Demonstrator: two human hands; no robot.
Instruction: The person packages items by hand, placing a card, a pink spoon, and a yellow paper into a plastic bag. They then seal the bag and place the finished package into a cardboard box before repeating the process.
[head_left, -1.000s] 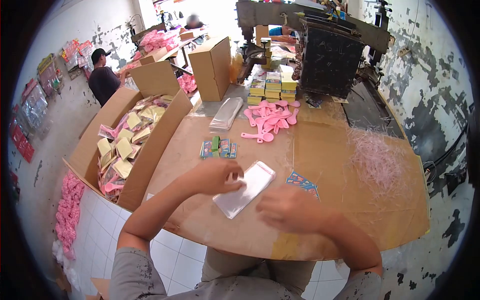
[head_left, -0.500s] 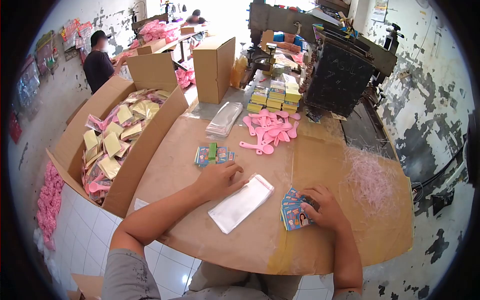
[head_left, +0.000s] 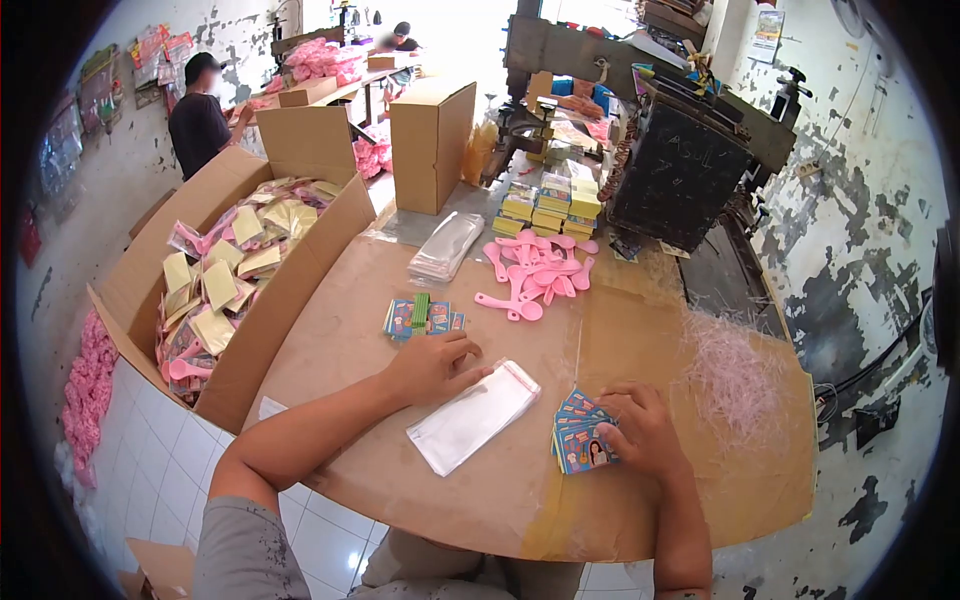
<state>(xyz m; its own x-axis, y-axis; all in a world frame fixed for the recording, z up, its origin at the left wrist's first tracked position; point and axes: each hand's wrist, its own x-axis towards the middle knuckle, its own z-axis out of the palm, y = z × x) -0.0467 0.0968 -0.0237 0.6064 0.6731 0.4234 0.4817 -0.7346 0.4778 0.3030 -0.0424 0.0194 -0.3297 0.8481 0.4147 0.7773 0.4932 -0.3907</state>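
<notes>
Right hand (head_left: 645, 430) touched fanned cards (head_left: 577, 447), three o'clock from the plastic bags (head_left: 472, 422), though I couldn't tell if it gripped; left hand (head_left: 432, 370), thumb and fingers apart, sat at eleven

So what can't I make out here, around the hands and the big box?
Head view: part of the blue cards, covered by the right hand.
Head view: the cards' fine print, too small to read.
Head view: how many clear sleeves lie between the hands; the top one covers any beneath.
Head view: the lower contents of the cardboard box, hidden by the upper packets.
</notes>
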